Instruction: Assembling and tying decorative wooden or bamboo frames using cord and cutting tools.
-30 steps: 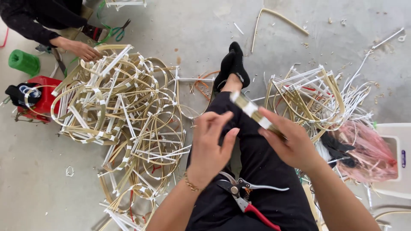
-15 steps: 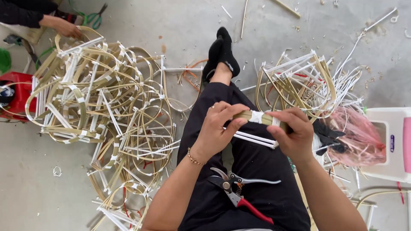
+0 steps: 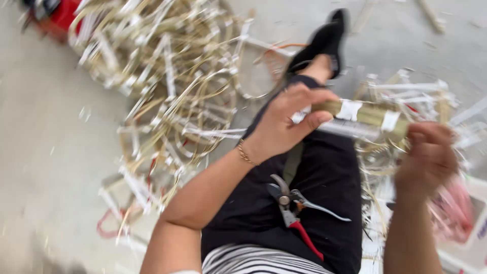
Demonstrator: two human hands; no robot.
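1. The left hand [image 3: 286, 124] is gripping one end of a tan strip bundle [image 3: 362, 114] at the centre of the frame, its fingers [image 3: 314, 96] curling over the top and the thumb pressing from below.
2. The right hand [image 3: 426, 157], at the right of the frame, is closing its fingers around the other end of the bundle, which is banded with white tape pieces.
3. The bundle is lying roughly level, above the person's black trouser leg [image 3: 304, 213].
4. Red-handled pruning shears [image 3: 294, 213] are resting on the lap, lower centre, untouched by either hand.
5. A tangled heap of looped tan and white strips [image 3: 172, 86] is lying on the concrete floor [image 3: 45, 152], upper left.
6. A black shoe [image 3: 324, 40] is showing at the upper centre.
7. The view is blurring with motion, so finer detail cannot be told.
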